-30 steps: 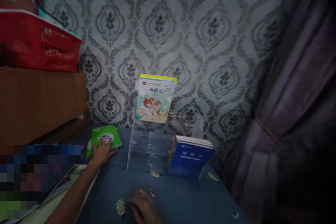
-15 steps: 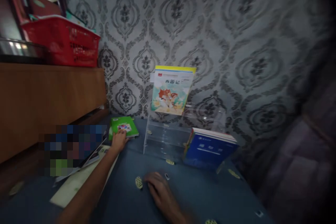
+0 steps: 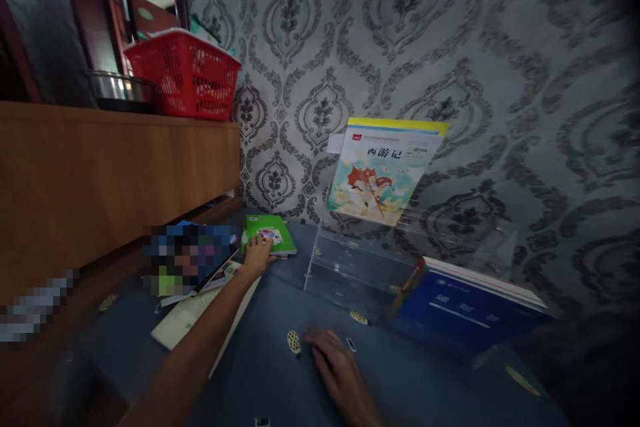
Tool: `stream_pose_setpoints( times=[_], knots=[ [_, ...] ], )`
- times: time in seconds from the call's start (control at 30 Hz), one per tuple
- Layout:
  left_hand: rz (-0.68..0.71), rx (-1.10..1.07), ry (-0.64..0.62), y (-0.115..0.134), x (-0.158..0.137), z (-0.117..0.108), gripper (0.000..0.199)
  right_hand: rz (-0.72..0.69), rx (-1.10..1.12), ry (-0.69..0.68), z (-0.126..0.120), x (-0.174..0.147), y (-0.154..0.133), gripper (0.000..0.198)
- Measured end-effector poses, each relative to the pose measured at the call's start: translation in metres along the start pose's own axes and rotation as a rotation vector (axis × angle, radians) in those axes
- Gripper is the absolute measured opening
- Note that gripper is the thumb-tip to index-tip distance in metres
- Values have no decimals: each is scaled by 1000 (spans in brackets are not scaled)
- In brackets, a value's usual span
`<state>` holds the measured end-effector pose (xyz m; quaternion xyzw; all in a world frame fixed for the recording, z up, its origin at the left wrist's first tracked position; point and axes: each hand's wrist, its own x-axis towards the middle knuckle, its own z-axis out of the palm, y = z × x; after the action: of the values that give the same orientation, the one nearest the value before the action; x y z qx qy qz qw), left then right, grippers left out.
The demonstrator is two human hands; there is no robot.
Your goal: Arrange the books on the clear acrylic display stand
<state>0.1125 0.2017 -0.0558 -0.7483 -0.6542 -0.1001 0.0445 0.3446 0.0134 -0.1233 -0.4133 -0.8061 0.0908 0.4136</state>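
Observation:
My left hand [image 3: 257,256] reaches out to a green book [image 3: 284,245] lying at the back of the table by the wall. Its fingers are spread over the cover's front part, touching it rather than wrapped round it. Loosely bent, my right hand [image 3: 336,361] rests on the blue tabletop [image 3: 280,307] with nothing visible in it. A clear acrylic book rack [image 3: 345,260] stands beyond it. On the upper tier leans a picture-covered book [image 3: 375,180] with a yellow top edge; a thick blue book [image 3: 465,307] stands lower at the right.
Under my left forearm lies a pale book or folder [image 3: 187,313], beside a pile of dark booklets [image 3: 193,257], partly blurred out. A wooden cabinet [image 3: 120,173] at the left carries a red basket [image 3: 195,77] and a metal bowl [image 3: 123,88]. Patterned wallpaper [image 3: 320,33] closes the back.
The view has turned left, so everything sits further right in the picture. My left hand stays on the green book and my right hand stays on the table.

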Motion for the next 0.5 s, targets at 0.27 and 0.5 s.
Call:
stream_pose_setpoints(
  times=[0.27,0.5],
  knots=[
    [119,66,-11,7,2,-2,47,50,22,-80,-6,6,-10,28],
    [222,152,-28,8,3,-4,45,80,57,-48,-1,3,-10,30]
  ],
)
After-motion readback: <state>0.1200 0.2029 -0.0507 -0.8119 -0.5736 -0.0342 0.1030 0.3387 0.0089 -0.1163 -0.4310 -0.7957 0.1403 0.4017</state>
